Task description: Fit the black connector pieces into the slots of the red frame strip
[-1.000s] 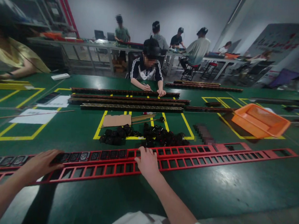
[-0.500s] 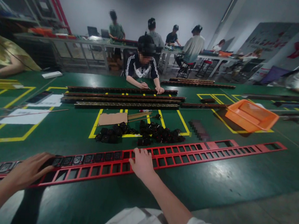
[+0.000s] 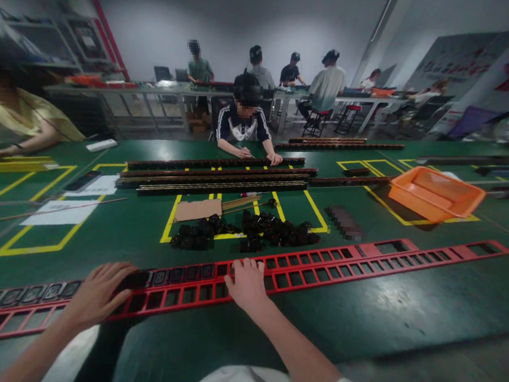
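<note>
A long red slotted frame [image 3: 190, 293] lies across the green table, with two rows of rectangular openings. Square black pieces [image 3: 32, 296] sit in the far row on its left part; the near row's openings show no pieces. My left hand [image 3: 99, 296] rests flat over this filled row, fingers stretched out and thumb apart, covering some of the pieces. Near the frame's middle, just past the last black piece, my right hand [image 3: 248, 282] has its fingers bent over the frame, thumb at the near side. Loose black parts [image 3: 273, 230] lie in a heap behind the frame.
Beyond the heap are a cardboard piece [image 3: 198, 209], thin sticks [image 3: 240, 204] and dark long strips [image 3: 219, 178]. An orange basket [image 3: 436, 196] stands at the right. Paper sheets [image 3: 61, 211] lie at left. A co-worker [image 3: 245, 127] sits opposite, handling a strip.
My left hand has slid rightward along the row of black pieces, uncovering pieces on its left. My right hand stays at the same place on the frame. The view has shifted slightly.
</note>
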`<state>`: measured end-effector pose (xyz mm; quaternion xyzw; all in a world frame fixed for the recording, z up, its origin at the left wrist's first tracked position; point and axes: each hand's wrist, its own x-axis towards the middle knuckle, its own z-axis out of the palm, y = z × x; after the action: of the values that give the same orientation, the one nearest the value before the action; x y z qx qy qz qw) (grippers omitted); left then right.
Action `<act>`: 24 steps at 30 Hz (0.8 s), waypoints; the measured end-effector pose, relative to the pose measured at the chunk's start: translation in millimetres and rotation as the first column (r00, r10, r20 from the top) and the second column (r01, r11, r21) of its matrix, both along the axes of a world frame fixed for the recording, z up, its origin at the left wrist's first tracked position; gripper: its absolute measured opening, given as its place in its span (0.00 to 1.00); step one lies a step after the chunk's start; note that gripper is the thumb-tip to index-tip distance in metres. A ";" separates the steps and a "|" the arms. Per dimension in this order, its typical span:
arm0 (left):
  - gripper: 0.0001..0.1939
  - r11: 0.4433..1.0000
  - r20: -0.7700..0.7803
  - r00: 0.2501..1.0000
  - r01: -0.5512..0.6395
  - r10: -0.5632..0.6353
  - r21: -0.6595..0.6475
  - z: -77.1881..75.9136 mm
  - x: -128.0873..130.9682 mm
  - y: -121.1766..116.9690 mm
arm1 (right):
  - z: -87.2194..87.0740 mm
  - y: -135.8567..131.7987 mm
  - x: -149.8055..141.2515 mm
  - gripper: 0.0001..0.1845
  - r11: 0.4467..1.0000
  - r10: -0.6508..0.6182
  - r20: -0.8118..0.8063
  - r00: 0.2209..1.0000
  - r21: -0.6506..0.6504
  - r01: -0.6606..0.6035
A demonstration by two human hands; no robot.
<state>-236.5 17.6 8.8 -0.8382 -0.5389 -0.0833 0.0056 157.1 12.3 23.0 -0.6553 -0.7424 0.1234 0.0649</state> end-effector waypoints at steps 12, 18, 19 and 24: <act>0.20 0.980 0.178 0.971 0.180 -0.163 -0.088 2.0 204.3 22.3 | 32.6 -8.0 19.5 0.20 0.972 0.216 -0.021 0.976 -0.087 -0.217; 0.12 0.997 0.036 0.999 0.016 -0.013 -0.081 -4.9 228.9 28.2 | 46.0 3.5 49.5 0.22 0.958 0.277 0.022 0.961 -0.091 -0.274; 0.11 0.997 0.023 1.000 -0.007 0.009 -0.071 -6.2 230.7 28.7 | 39.1 10.1 55.0 0.22 0.965 0.257 0.059 0.965 -0.067 -0.253; 0.08 0.995 0.032 0.997 -0.064 0.066 -0.080 -9.4 234.0 32.5 | -13.1 40.5 69.6 0.20 0.962 0.257 0.152 0.954 0.057 -0.268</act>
<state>-2.6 50.1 -0.6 -0.8182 -0.5689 -0.0760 -0.0342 226.6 52.8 9.9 -0.5551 -0.8298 0.0549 0.0194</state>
